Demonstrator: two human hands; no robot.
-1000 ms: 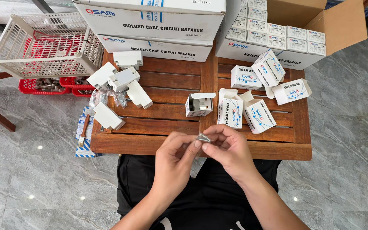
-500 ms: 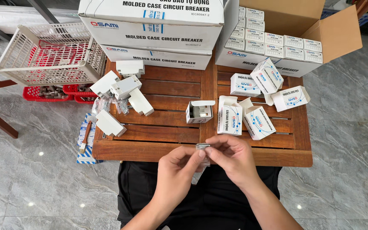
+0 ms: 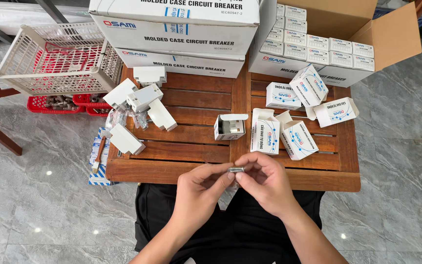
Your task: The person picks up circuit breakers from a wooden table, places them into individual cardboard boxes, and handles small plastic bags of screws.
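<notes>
Silvery metal shows between the two hands: a small metal part [image 3: 236, 169], short and cylindrical as far as can be told, is pinched at one end by the fingertips of the left hand [image 3: 202, 185] and at the other by the thumb and forefinger of the right hand [image 3: 264, 181]. Both hands are closed on it in a fine grip, the remaining fingers curled in, and they meet over the near edge of a slatted wooden table [image 3: 191, 166], above the person's dark lap. Just beyond the part, past the fingertips, stands an open small carton [image 3: 230, 127] with its flap lifted and a pale device inside. Beyond the right hand and close to it are two more white-and-blue cartons [image 3: 265, 134], upright and opened, with several closed ones lying further out and to the right. Well beyond the left hand and off to its outer side lies a loose cluster of white plastic breaker housings [image 3: 142, 100], some tilted against each other. At the far side of the table sit large white shipping boxes [image 3: 177, 29] and an open brown cardboard box [image 3: 348, 34] packed with small cartons. Farther to the left, off the table, rests a white plastic basket [image 3: 57, 58].
</notes>
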